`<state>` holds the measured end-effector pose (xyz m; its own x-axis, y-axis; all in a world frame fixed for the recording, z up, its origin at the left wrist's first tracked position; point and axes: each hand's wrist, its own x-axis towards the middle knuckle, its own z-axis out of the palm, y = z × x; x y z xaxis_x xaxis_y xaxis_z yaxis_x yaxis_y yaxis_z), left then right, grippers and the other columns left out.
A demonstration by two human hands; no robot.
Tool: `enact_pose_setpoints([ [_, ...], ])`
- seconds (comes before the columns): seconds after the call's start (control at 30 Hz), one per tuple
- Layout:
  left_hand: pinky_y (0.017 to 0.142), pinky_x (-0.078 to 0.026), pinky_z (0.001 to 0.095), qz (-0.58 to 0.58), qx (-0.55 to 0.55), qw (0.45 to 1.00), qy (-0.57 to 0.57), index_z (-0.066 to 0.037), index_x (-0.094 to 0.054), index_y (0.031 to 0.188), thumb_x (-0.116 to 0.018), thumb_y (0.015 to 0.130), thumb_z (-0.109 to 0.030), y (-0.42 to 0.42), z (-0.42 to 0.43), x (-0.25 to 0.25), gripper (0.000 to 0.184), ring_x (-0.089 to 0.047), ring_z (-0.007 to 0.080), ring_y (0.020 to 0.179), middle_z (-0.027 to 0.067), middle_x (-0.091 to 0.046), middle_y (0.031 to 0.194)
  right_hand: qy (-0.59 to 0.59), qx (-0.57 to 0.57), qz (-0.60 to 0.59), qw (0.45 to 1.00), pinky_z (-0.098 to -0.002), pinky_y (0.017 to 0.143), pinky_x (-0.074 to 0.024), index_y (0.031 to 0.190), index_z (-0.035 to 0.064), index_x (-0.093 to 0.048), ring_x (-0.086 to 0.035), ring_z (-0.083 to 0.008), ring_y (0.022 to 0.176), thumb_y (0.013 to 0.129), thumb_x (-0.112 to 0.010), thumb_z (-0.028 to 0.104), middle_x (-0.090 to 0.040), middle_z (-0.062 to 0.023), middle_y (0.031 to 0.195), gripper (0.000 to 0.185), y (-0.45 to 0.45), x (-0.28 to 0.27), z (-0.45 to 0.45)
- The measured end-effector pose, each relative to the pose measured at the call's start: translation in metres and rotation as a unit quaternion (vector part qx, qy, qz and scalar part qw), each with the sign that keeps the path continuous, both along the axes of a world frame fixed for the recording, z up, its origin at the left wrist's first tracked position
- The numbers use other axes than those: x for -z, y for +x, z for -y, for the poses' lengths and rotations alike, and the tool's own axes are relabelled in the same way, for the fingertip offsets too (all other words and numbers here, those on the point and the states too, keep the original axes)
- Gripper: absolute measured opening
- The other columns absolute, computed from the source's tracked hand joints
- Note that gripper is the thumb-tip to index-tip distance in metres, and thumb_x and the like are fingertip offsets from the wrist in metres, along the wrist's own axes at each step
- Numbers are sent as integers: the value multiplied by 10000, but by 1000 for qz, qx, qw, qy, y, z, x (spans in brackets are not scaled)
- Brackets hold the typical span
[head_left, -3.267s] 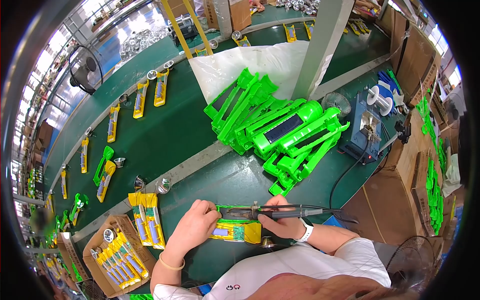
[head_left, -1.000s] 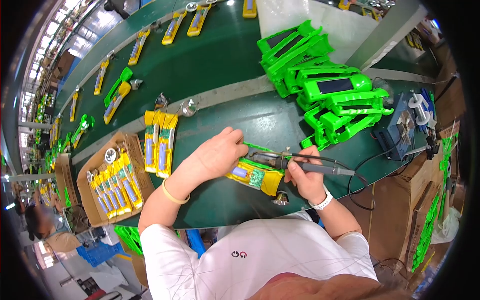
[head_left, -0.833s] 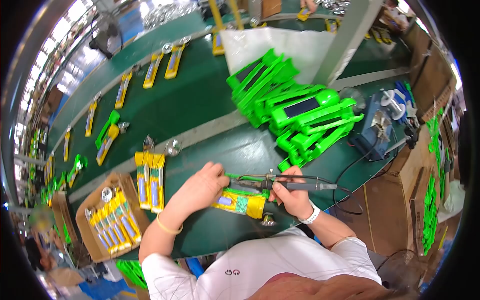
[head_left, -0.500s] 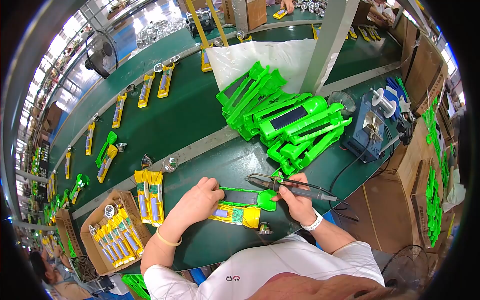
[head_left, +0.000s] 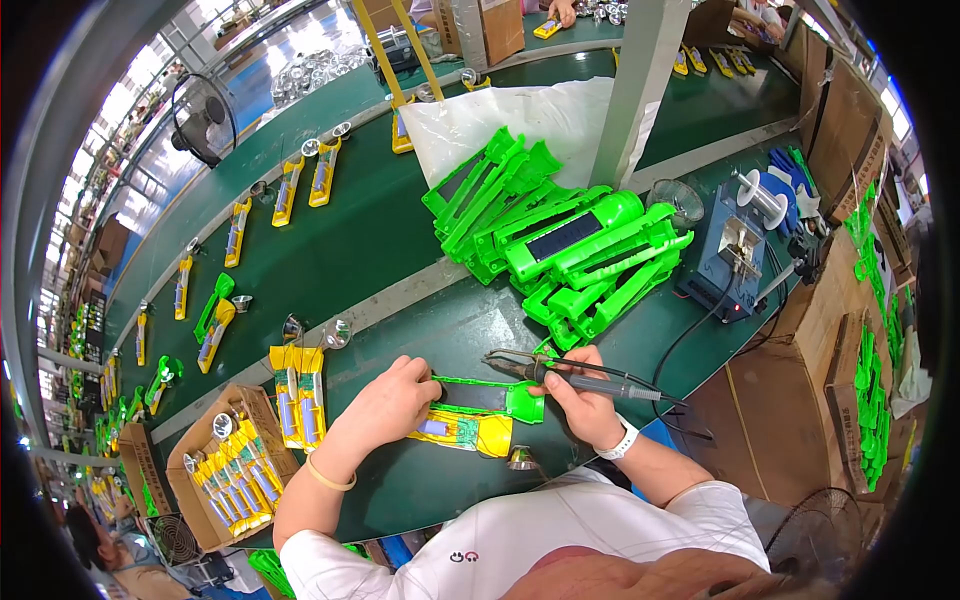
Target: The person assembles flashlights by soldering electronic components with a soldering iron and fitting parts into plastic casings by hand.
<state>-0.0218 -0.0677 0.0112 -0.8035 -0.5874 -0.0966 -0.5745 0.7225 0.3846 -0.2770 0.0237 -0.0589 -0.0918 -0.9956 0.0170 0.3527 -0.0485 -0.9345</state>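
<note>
My left hand (head_left: 400,402) has its fingers closed around the left end of a green plastic casing (head_left: 522,402) with a dark panel in it. My right hand (head_left: 588,402) grips a soldering iron (head_left: 605,386) by its handle, close to the casing's right end. The iron points left, above the casing's far edge. A yellow casing (head_left: 493,436) with a blue cell and a green circuit board lies along the near side of the green one, partly under my left hand. Beside its right end sits a small reflector cup (head_left: 521,458).
Green casings (head_left: 570,245) are heaped ahead, near a metal post (head_left: 640,110). On the right stands a soldering station (head_left: 728,255) with a solder spool (head_left: 760,200). A cardboard box (head_left: 190,440) holds yellow units at left. More yellow units line the green belt (head_left: 350,245).
The camera view has shifted slightly, moving the bench things a little leftward. Both hands keep their holds on the green casing and the soldering iron, with hardly any movement.
</note>
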Motion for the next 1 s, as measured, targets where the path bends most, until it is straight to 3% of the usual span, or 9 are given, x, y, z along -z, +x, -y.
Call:
enact_pose_setpoints([
  [0.1,759,-472,342,2,-3,1000,2,-53,-642,831,-626,728,-44,1,0,2,104,-525,273,835,94,-548,866,-1,-8,-13,1000,-364,803,-552,1055,38,-354,-593,-169,884,904,-547,24,-485,-77,966,245,-2,3,-1],
  [0.23,741,-468,341,0,-4,1000,13,-53,-637,831,-631,714,-41,1,1,4,119,-519,279,823,99,-547,869,-23,28,-92,995,-214,634,-429,1006,19,-407,-558,-72,728,897,-609,86,-562,-37,832,239,-1,10,-3],
  [0.37,743,-470,348,-8,-6,999,40,-32,-631,856,-623,714,-36,-1,5,-2,142,-507,275,839,108,-521,872,-30,55,-134,989,-242,594,-412,969,18,-557,-518,-104,648,863,-656,109,-532,-26,774,170,-2,12,-9],
  [0.57,761,-466,344,5,-16,998,61,-37,-632,870,-638,716,-39,-4,9,-6,155,-508,276,839,101,-529,872,4,14,-172,985,-249,553,-422,987,0,-523,-521,-86,631,865,-664,132,-552,-37,812,229,-11,-1,-8],
  [0.7,782,-474,344,-23,-25,996,87,-33,-643,904,-670,739,-68,-2,9,-10,171,-535,276,871,95,-567,909,-17,26,-140,990,-238,587,-434,1020,-3,-488,-541,-84,675,880,-640,121,-574,-52,856,241,-11,7,-12],
  [0.8,813,-476,345,-142,-54,988,15,-31,-656,947,-696,742,-92,-6,18,-18,218,-556,276,923,90,-600,976,-49,48,-114,991,-231,625,-442,1029,5,-458,-552,-85,717,891,-612,85,-595,-72,883,221,-10,6,-10],
  [0.87,850,-473,362,-124,-27,991,-43,-24,-659,970,-709,722,-100,-10,22,-4,264,-559,273,1008,95,-614,1057,-75,61,-79,992,-231,648,-446,1033,13,-435,-556,-91,741,897,-591,55,-605,-85,907,211,-10,2,-9],
  [0.9,855,-473,367,-110,0,991,-70,-22,-659,968,-710,718,-103,-10,25,9,268,-557,275,1022,97,-616,1065,-94,16,-112,989,-372,773,-527,1054,44,-347,-632,-235,827,903,-558,38,-535,-112,944,260,-17,4,-10],
  [1.0,876,-479,404,-116,38,981,-149,-29,-643,947,-696,694,-76,-6,23,18,263,-562,278,1047,103,-621,1059,-111,63,-63,990,-383,761,-537,1051,49,-348,-631,-242,822,902,-558,43,-517,-102,942,257,-13,1,-9],
])
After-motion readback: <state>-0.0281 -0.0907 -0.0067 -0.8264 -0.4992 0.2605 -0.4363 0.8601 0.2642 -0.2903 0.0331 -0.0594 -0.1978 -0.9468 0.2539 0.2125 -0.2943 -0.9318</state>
